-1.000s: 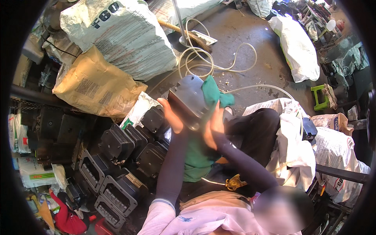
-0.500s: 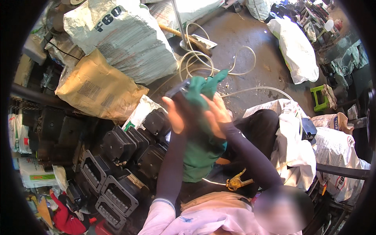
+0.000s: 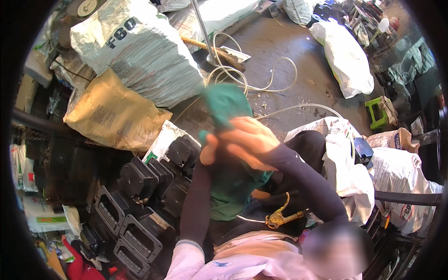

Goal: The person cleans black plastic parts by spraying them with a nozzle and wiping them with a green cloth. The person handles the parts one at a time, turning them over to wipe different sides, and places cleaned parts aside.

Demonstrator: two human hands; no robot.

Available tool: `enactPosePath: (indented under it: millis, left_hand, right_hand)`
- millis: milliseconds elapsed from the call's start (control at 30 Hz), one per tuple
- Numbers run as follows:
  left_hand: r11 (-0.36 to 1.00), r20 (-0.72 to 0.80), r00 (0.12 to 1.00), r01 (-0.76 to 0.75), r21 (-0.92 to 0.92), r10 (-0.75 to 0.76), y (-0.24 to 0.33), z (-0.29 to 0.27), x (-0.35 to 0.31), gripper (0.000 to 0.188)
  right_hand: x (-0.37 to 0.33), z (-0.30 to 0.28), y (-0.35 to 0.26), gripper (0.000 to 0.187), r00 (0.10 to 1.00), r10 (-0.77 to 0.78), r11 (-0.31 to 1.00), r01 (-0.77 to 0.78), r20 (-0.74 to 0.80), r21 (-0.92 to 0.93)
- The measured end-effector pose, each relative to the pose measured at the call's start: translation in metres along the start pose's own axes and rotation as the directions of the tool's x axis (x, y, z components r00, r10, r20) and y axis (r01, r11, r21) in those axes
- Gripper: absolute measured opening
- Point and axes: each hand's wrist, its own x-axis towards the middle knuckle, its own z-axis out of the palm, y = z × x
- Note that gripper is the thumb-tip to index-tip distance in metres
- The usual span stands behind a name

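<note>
In front of my lap, a bunched green cloth hangs over and around my hands, blurred by motion at its far end. My right hand is closed on it, fingers bent across the top. On the other side my left hand is curled closed, with a scrap of green at its thumb; what it holds is mostly hidden by the cloth and my right hand. More green fabric drapes over my lap below. Near it lies an air blow gun with a brass-coloured body and a pale hose.
Several black housings are stacked at the left, with rectangular black frames nearer me. Beyond stand a brown paper sack and a large white sack. A clear hose coils on the floor; a green stool stands right.
The dark object seen between my hands is now mostly covered. My right hand has swung left over the cloth with fingers bent, and the cloth's far end has shifted left.
</note>
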Motion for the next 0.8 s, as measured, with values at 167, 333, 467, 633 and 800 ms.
enactPosePath:
  millis: [167,333,467,633,800]
  left_hand:
    - [0.982,0.121,0.983,-0.118,-0.147,0.136,0.009,0.035,-0.011,0.080]
    - [0.986,0.337,0.941,0.079,-0.150,-0.024,0.018,0.007,0.000,0.095]
    - [0.992,0.316,0.949,0.042,-0.120,-0.002,0.012,-0.009,-0.002,0.100]
    - [0.962,0.282,0.947,-0.076,-0.264,0.153,0.004,-0.034,0.005,0.091]
    - [0.876,0.367,0.905,-0.013,-0.482,0.215,-0.008,-0.057,0.009,0.089]
  right_hand:
    - [-0.002,0.005,0.027,0.033,1.000,-0.011,1.000,0.011,0.008,0.023]
    - [-0.027,0.019,0.042,0.036,0.913,0.393,0.825,-0.296,-0.112,0.482]
    - [-0.042,0.045,0.041,0.042,0.758,0.631,0.613,-0.354,-0.168,0.706]
    - [-0.063,0.070,0.019,0.054,0.698,0.657,0.726,-0.484,-0.284,0.488]
    - [-0.081,0.084,-0.010,0.054,0.520,0.821,0.542,-0.579,-0.236,0.608]
